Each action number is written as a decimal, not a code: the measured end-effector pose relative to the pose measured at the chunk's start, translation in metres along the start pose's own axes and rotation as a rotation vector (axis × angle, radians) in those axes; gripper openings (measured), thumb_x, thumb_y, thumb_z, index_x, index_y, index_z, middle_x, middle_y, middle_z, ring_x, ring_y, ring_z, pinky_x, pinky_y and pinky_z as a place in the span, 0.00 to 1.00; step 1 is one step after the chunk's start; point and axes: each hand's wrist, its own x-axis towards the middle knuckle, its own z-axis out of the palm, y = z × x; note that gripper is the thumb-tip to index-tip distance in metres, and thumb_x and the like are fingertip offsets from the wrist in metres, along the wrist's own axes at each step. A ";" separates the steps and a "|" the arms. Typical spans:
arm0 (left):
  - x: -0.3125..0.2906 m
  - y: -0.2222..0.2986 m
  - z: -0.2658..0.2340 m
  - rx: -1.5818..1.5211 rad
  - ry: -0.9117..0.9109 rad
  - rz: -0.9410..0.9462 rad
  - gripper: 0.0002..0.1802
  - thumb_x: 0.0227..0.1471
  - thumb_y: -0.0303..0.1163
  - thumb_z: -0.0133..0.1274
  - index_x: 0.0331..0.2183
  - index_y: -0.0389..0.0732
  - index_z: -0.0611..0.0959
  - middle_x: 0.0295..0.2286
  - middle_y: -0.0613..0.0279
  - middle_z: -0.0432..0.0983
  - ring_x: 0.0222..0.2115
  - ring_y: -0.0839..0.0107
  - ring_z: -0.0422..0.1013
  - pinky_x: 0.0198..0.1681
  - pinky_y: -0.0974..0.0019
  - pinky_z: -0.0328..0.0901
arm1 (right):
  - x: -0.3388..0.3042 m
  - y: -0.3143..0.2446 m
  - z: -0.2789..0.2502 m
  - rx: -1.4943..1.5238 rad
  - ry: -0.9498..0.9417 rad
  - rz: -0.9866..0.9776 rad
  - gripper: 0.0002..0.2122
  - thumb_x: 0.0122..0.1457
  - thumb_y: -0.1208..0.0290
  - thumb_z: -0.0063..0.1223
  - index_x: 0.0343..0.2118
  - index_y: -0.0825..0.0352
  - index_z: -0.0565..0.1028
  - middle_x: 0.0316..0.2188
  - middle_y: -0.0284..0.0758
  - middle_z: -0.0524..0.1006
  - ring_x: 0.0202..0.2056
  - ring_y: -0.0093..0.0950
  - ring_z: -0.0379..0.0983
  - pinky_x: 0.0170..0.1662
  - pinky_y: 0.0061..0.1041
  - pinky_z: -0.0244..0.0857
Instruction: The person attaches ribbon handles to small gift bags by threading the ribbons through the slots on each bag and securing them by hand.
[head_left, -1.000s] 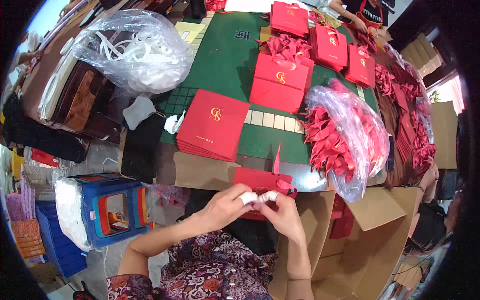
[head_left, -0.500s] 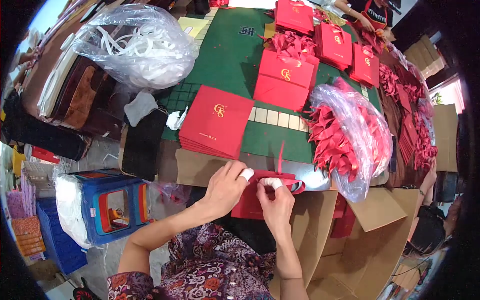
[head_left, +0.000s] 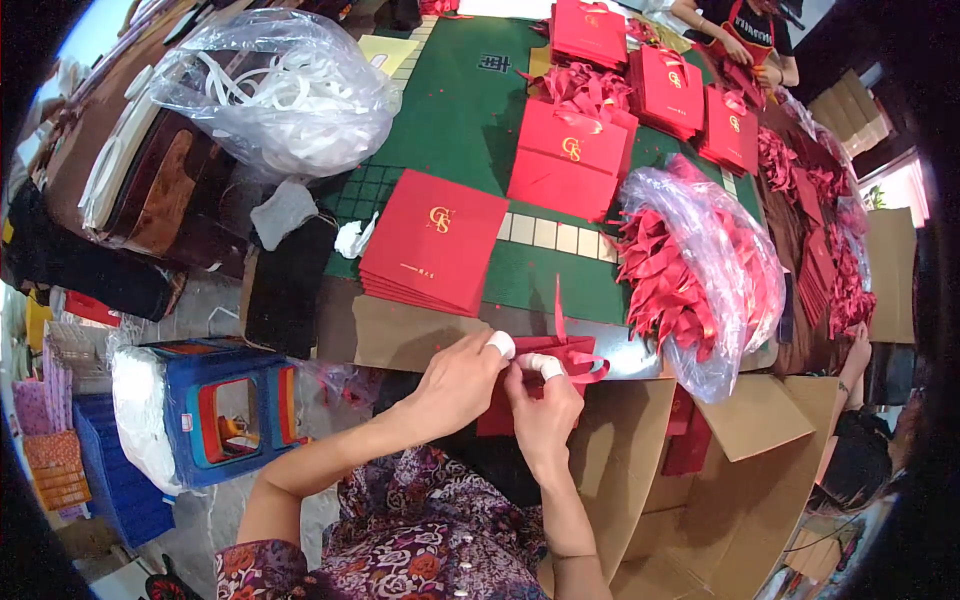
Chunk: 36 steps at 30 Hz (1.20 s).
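At the table's near edge, I have a red paper bag (head_left: 496, 420) with a red ribbon (head_left: 559, 310) rising from its top and curling out at its right side. My left hand (head_left: 460, 387) is closed at the bag's upper edge, a white wrap on one fingertip. Close against it, my right hand (head_left: 545, 408) is bent in a pinch at the ribbon, with white wrapping on its forefinger. The fingertips meet, and exactly what lies between them is hidden. Just beyond is a stack of flat red bags (head_left: 435, 235) with gold lettering.
A clear plastic sack of red ribbons (head_left: 690, 270) lies right of the stack; a plastic sack of white cords (head_left: 285, 95) is at the far left. More red bags (head_left: 570, 150) stand on the green tabletop (head_left: 455, 130). An open cardboard box (head_left: 650, 500) is beside my right arm. Co-workers sit beyond.
Both hands have drawn closer together, the left moving slightly right and the right slightly left. The bag has shifted and tilted a little, and the ribbon's loop at the right has changed shape.
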 end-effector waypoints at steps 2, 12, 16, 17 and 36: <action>0.000 -0.004 -0.001 -0.039 0.016 -0.013 0.09 0.53 0.26 0.54 0.37 0.36 0.75 0.32 0.46 0.74 0.35 0.44 0.72 0.38 0.50 0.68 | 0.002 -0.007 -0.008 0.122 -0.025 0.099 0.08 0.53 0.77 0.64 0.35 0.69 0.78 0.31 0.39 0.81 0.32 0.32 0.80 0.36 0.29 0.71; -0.006 0.003 0.011 0.113 0.131 0.231 0.13 0.45 0.30 0.63 0.33 0.36 0.79 0.31 0.52 0.74 0.32 0.54 0.73 0.35 0.57 0.70 | 0.046 -0.004 -0.056 -0.059 -0.366 -0.072 0.07 0.55 0.68 0.60 0.31 0.67 0.82 0.28 0.43 0.76 0.28 0.42 0.74 0.33 0.39 0.66; -0.009 -0.003 0.016 0.101 0.071 0.375 0.10 0.45 0.26 0.61 0.32 0.36 0.79 0.30 0.56 0.73 0.32 0.58 0.72 0.34 0.59 0.70 | 0.071 0.009 -0.068 -0.051 -0.712 -0.055 0.09 0.54 0.66 0.60 0.31 0.66 0.83 0.24 0.43 0.75 0.27 0.42 0.74 0.32 0.38 0.66; -0.010 -0.002 0.015 0.100 0.071 0.377 0.10 0.45 0.26 0.61 0.32 0.36 0.79 0.30 0.56 0.73 0.32 0.58 0.72 0.34 0.59 0.70 | 0.074 0.010 -0.067 -0.052 -0.711 -0.054 0.09 0.54 0.66 0.60 0.31 0.66 0.83 0.24 0.43 0.75 0.27 0.42 0.74 0.32 0.38 0.66; 0.006 -0.005 0.007 -0.229 0.114 -0.029 0.06 0.52 0.29 0.61 0.34 0.41 0.81 0.20 0.60 0.68 0.18 0.68 0.66 0.23 0.63 0.62 | 0.076 0.036 -0.042 0.061 -0.099 0.118 0.10 0.56 0.68 0.63 0.32 0.70 0.80 0.25 0.42 0.80 0.27 0.32 0.79 0.32 0.28 0.70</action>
